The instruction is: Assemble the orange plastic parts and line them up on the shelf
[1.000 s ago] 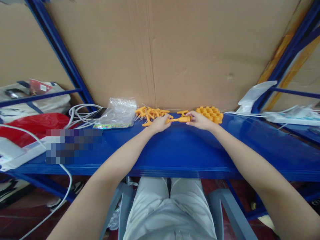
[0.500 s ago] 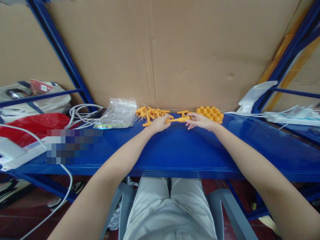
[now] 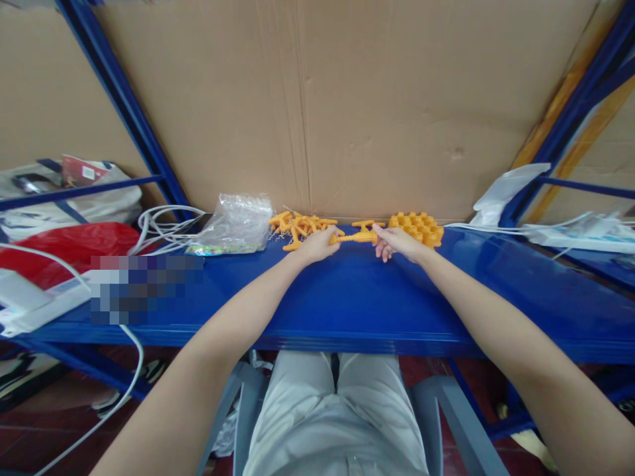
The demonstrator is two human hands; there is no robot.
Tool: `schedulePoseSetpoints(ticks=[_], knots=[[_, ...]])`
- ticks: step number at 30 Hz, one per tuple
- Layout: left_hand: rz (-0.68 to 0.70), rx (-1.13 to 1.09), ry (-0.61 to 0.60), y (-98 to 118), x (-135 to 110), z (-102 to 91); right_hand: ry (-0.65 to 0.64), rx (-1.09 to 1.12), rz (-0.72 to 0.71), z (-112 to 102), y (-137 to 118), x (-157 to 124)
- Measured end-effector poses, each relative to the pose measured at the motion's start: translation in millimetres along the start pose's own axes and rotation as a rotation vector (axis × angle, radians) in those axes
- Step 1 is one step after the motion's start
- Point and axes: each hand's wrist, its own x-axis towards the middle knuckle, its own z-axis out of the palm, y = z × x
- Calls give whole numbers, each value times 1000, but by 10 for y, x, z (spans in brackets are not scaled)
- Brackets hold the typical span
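My left hand [image 3: 317,244] is closed round the left end of a long orange plastic piece [image 3: 354,237] that lies across the blue shelf [image 3: 347,297]. The fingers of my right hand [image 3: 397,242] pinch its right end. Behind my left hand lies a heap of small orange plastic parts [image 3: 297,225]. An orange honeycomb-shaped block [image 3: 417,226] sits just behind my right hand. Another orange part [image 3: 364,225] lies between the heap and the block.
A crumpled clear plastic bag [image 3: 235,221] lies left of the heap, with coiled white cables [image 3: 161,228] beyond it. A red bag [image 3: 69,248] and a white box [image 3: 30,301] are at far left. White packets and cables [image 3: 570,231] lie at right. Cardboard [image 3: 347,99] backs the shelf.
My right hand loosened on the long piece, then shifted its fingertips to the piece's right end. My left hand has kept its grip and place.
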Motion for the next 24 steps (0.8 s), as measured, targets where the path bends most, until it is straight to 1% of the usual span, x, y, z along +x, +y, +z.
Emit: schedulePoseSetpoints(ticks=[4,8,10,16,21,24], knots=[[-28,-28,3,-5,10,-8,15,-97,-60,-40,36,32],[-36,-5,-1,-22,11,-14,29,-123,-210,-63,112,85],[-34,6,3,-27,9,-15,34,-113,-257,-60,141,108],[-14,63,-8,-39,6,-15,-12,-118,-222,-55,125,104],[10,127,-31,-26,8,-24,24,-64,-169,-29,115,115],[-8,199,-66,8,1,-38,4,-13,-173,-31,154,144]])
